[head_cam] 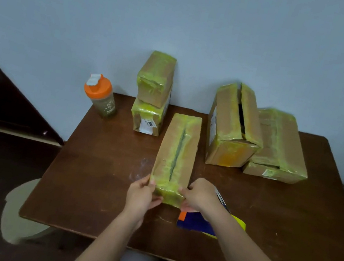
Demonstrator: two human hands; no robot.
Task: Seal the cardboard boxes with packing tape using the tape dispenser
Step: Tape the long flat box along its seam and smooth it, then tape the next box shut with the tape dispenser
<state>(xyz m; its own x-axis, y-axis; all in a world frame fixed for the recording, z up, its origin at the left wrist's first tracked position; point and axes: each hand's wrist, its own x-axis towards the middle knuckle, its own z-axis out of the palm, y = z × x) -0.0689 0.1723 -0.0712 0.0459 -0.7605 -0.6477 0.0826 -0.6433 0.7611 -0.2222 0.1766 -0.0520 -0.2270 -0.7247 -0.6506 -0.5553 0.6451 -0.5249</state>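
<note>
Centrally, a long cardboard box (176, 154) with yellow-green tape lies on the table (96, 163), its near end gripped between left hand (143, 196) and right hand (199, 196); further boxes (233, 127) stand beyond them.

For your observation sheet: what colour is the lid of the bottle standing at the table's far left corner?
Orange, with a white flip cap on the bottle, seen clearly in the head view.

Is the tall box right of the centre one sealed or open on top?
Open: the tall box shows a dark gap between its raised top flaps.
</note>
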